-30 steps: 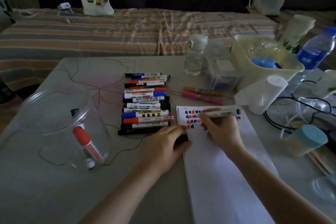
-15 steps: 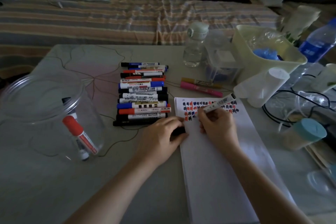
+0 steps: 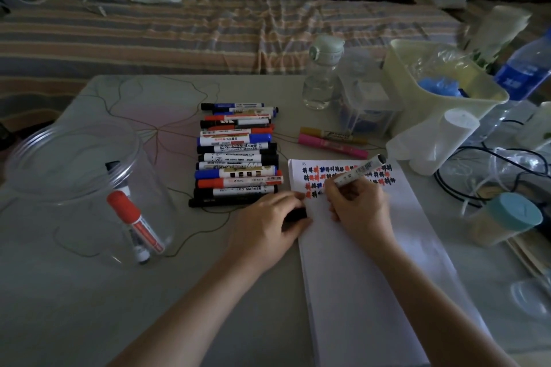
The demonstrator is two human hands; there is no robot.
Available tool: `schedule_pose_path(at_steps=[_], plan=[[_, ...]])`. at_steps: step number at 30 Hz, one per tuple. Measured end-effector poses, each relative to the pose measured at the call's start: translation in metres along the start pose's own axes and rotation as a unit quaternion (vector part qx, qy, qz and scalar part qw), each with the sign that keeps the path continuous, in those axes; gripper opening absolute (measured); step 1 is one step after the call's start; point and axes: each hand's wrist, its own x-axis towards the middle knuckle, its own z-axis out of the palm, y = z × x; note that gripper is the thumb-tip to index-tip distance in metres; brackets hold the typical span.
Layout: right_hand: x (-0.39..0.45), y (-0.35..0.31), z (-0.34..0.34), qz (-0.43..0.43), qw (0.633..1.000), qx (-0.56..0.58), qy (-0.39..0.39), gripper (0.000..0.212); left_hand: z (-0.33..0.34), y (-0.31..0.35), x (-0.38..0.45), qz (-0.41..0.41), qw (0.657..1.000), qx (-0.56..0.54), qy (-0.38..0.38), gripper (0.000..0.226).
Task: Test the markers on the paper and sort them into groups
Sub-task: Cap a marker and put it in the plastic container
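My right hand [image 3: 359, 208] grips a white marker [image 3: 360, 171] with its tip down on the white paper [image 3: 366, 262], at the rows of black, red and blue test marks [image 3: 346, 177]. My left hand [image 3: 267, 222] rests at the paper's left edge and holds a black cap [image 3: 295, 214]. A stack of several red, blue and black markers [image 3: 237, 155] lies left of the paper. A pink marker [image 3: 332, 145] and a yellow marker [image 3: 328, 133] lie beyond the paper. A clear plastic jar [image 3: 80, 188] at the left holds a red marker [image 3: 135, 222] and a black one.
A small water bottle [image 3: 322, 74], a clear box [image 3: 368, 104], a cream bin [image 3: 441, 89] and a white roll [image 3: 432, 140] stand at the back right. Black cables [image 3: 477, 176] and a teal-lidded jar [image 3: 507, 219] crowd the right side. A striped bed lies beyond the table.
My right hand tilted the marker from nearly level to slanted and set its tip on the marks. The camera dipped down. My left hand stayed put.
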Motion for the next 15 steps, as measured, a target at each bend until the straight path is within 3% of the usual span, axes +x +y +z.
schedule_pose_path(at_steps=[15], plan=[[0.0009,0.0034,0.0013,-0.015,1.0,-0.018,0.011,0.021,0.0002,0.001,0.0,0.001,1.0,0.014,0.009,0.025]])
